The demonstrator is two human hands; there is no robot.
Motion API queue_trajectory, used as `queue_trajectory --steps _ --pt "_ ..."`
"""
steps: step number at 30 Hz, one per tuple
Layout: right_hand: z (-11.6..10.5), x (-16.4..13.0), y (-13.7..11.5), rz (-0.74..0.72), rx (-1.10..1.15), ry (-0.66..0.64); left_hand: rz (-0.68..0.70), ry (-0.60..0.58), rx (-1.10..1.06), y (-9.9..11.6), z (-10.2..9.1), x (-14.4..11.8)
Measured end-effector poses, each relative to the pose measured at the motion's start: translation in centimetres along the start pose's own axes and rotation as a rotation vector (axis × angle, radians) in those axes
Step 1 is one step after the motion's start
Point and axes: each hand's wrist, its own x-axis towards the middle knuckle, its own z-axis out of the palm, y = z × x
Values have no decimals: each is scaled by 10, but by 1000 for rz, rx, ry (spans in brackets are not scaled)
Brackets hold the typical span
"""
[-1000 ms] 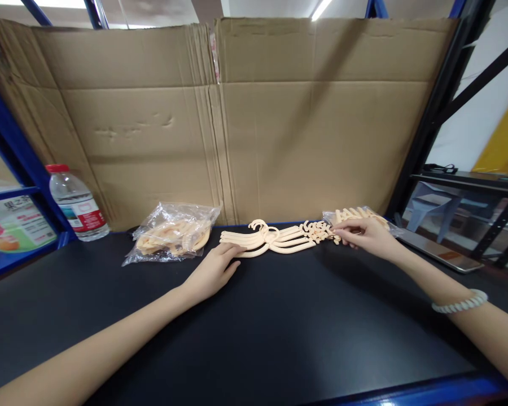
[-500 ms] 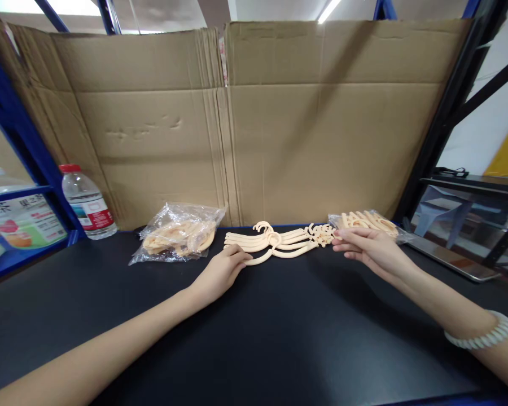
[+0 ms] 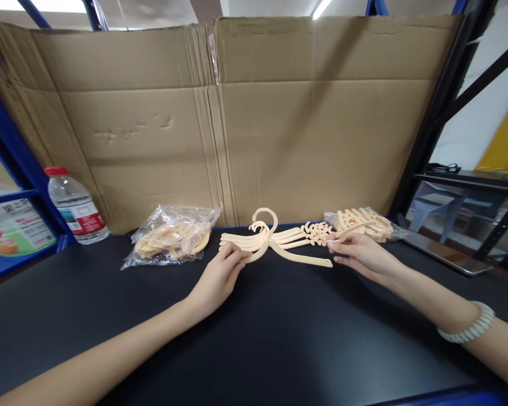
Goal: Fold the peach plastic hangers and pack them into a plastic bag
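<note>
A stack of cream plastic hangers lies at the back of the black table. My left hand pinches the left arm of the top hanger, which is tilted up off the stack with its hook raised. That hanger's right arm ends just in front of my right hand. The thumb and forefinger of that hand pinch a thin cream plastic piece that reaches to the right clear bag. A pile of small cream clips sits between the stack and that bag.
Another clear bag of cream hangers lies to the left, with a water bottle beyond it by the blue shelf frame. A cardboard sheet walls off the back. A flat metal tray lies at the right.
My left hand has closed on the top hanger and lifted it off the stack, so its hook now stands up. My right hand has shifted slightly and pinches a thin cream piece.
</note>
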Motion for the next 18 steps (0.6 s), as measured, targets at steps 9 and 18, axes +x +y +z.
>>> queue_trajectory --steps 9,18 --pt "1 -3 -5 121 68 -142 -36 1 16 -4 1 -2" --pt "8 -7 -8 259 128 -162 -29 -3 2 -3 1 -1"
